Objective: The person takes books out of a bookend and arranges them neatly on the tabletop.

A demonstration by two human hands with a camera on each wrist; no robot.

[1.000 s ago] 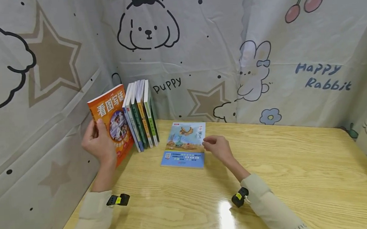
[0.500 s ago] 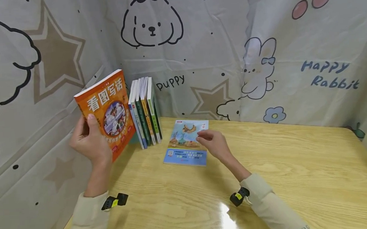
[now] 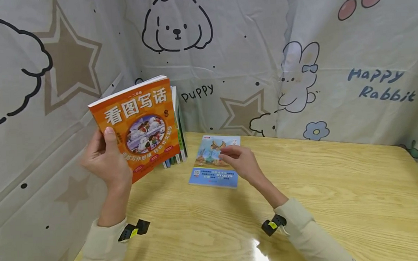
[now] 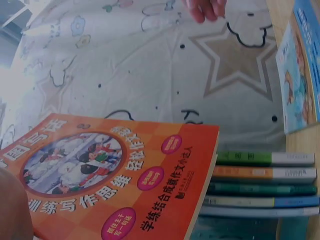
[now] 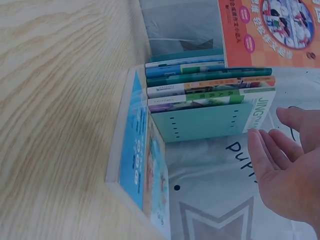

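Observation:
My left hand (image 3: 105, 161) grips an orange paperback book (image 3: 145, 130) by its left edge, thumb on the front cover. The book is raised above the table and tilted, its cover facing me. Over a blue-covered book (image 3: 213, 177) lying flat on the table hovers my right hand (image 3: 240, 162). Its fingers are loosely bent with nothing between them, apart from that book in the right wrist view. Behind the orange book, a row of upright books (image 5: 210, 92) is mostly hidden in the head view. The left wrist view shows their spines (image 4: 265, 172).
A pale teal bookend (image 5: 200, 122) stands against the row's outer side. The wooden table (image 3: 305, 204) extends to the right. Patterned cloth walls (image 3: 248, 65) enclose the table at the back and left.
My left hand has lifted the orange book from beside the row, then swung it right and in front of the row. My right hand has shifted slightly left over the blue book.

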